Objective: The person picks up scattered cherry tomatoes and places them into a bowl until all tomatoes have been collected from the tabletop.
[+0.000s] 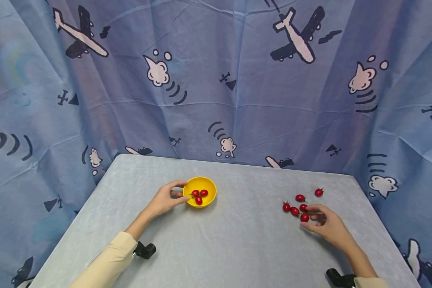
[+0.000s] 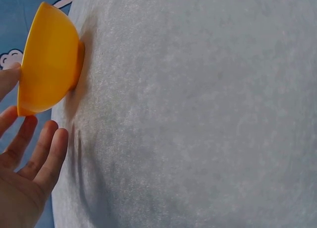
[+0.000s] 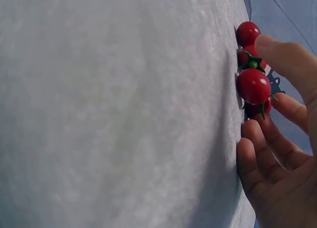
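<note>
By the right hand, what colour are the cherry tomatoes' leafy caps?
Green; the leafy caps show best in the right wrist view.

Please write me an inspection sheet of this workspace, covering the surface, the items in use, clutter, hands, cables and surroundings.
Surface: pale grey table, lightly mottled.
Job's things: yellow bowl upright, holding three small red tomatoes; six loose tomatoes lie on the table to the right.
Clutter: nothing seen.
Left hand: thumb and fingers hold the bowl's rim.
Right hand: thumb and fingers spread around the nearest loose tomatoes; firm contact cannot be told.
Wrists: a black device shows at each.
Cables: nothing seen.
Surroundings: blue cloth printed with aeroplanes, behind and on both sides.
</note>
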A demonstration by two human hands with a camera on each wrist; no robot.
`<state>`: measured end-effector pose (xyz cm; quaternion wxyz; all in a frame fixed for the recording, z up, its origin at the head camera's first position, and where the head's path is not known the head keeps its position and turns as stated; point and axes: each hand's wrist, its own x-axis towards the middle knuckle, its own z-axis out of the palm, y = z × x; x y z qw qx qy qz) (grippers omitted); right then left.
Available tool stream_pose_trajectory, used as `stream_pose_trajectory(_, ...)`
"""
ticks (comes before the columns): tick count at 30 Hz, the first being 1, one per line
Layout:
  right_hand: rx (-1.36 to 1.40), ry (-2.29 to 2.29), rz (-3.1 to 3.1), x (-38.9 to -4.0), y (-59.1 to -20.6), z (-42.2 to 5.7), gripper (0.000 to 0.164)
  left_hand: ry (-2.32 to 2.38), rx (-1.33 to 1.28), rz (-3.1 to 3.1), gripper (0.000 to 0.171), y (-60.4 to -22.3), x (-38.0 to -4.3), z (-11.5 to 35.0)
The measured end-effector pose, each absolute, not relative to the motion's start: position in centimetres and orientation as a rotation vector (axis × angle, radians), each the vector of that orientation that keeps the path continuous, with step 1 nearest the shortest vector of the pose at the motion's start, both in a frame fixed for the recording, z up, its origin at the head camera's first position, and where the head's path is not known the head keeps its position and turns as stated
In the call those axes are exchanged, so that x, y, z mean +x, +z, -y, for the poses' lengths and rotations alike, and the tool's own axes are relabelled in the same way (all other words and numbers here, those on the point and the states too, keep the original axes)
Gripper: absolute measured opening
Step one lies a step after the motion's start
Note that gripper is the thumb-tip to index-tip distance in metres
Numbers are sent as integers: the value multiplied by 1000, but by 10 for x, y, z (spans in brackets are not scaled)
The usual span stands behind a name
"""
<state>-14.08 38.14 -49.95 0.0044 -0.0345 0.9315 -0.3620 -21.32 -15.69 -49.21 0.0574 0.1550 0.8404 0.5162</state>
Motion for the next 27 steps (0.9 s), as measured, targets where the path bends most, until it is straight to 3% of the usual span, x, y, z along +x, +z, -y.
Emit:
stream_pose_trajectory(15, -137, -1102, -2949, -148, -504, -379, 35, 1553, 467, -2561, 52, -492, -213, 157)
stream_pose_trajectory(27, -144, -1121, -2929, -151, -506, -379, 32, 1544, 449, -2569, 52, -490, -212, 157)
